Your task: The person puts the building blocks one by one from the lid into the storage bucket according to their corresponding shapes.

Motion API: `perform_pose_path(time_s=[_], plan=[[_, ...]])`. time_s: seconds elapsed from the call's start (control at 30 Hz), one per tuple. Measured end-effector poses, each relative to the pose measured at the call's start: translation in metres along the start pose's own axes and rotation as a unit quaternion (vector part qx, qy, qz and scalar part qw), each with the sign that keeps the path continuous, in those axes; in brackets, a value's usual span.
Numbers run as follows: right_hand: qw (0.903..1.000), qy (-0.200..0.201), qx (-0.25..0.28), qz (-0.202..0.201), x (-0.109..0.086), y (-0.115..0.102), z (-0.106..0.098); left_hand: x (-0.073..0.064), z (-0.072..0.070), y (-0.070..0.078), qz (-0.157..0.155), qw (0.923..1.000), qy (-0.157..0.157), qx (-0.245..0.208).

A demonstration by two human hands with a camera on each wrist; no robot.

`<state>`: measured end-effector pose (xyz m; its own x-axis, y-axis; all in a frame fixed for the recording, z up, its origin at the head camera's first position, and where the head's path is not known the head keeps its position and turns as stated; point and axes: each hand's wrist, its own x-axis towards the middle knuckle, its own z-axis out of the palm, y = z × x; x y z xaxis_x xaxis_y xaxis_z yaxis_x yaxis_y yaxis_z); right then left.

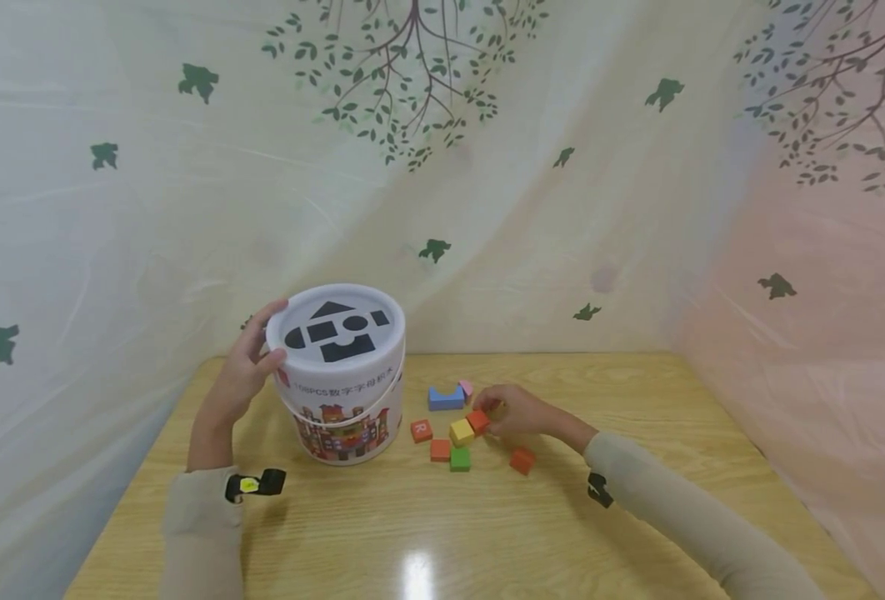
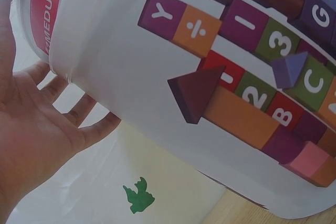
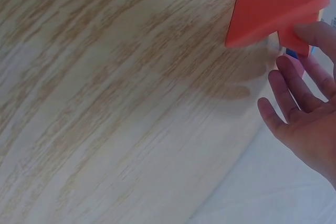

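My left hand [image 1: 243, 375] grips the rim of a white bucket [image 1: 337, 450] at its left side, thumb in front and fingers toward the back. The bucket stands upright with its lid [image 1: 367, 350] on, black shape cut-outs showing on top. My right hand [image 1: 517, 411] pinches a red block [image 1: 477, 421] between thumb and index finger; the other fingers are spread in the right wrist view. Right beside that block sits a yellow block [image 1: 461, 432]. A red triangular block [image 3: 268, 9] lies nearer to me, below the right hand in the head view.
Left of the yellow block lies a red block marked R [image 1: 422, 431]. An orange-red block [image 1: 440, 451] and a green block [image 1: 460, 460] lie in front. Behind are a blue arch block [image 1: 446, 399] and a pink block [image 1: 466, 388]. A printed curtain [image 1: 525, 250] hangs behind the wooden table [image 1: 352, 533].
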<state>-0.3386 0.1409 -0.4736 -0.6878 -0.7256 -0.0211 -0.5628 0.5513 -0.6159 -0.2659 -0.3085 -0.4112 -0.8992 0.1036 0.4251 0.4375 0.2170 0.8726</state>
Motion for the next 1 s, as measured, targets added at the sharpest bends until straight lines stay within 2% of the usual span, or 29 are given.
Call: perform_pose_path(time_s=[0.53,0.73,1.0], plan=[[0.9993,-0.038,0.002,0.008,0.006,0.0,-0.008,0.0,-0.001,0.001,-0.002,1.0,-0.001,0.003],[0.9986,-0.051,0.017,0.007,0.007,0.002,-0.009,0.0,-0.001,0.0,-0.002,1.0,-0.003,0.001],[0.9985,-0.044,0.022,0.024,0.004,-0.003,-0.018,0.0,0.0,0.0,0.0,1.0,-0.004,-0.005]])
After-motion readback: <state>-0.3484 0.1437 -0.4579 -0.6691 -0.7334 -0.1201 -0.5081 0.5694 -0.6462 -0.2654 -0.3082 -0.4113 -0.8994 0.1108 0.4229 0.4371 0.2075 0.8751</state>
